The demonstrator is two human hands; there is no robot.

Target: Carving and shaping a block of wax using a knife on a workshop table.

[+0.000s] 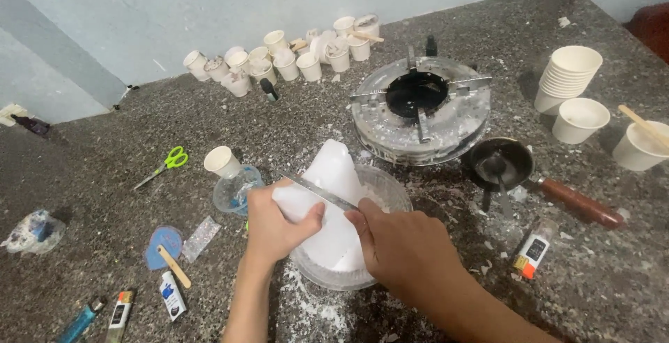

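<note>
While hands scrape wax block (pixel 333 197), stove (pixel 420 110) stands behind bowl (pixel 390 193).

Soft, even indoor light, moderately bright, falls on the dark speckled stone counter (pixel 209 113). Short, faint shadows lie beneath both hands (pixel 334 228). The white waxy block (pixel 327 176) between them looks slightly overexposed. Wide-angle distortion bends the far edges; focus is mostly sharp.

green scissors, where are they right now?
In the head view, the green scissors lie on the dark stone counter, left of the person's hands, just left of a small white paper cup.
</note>
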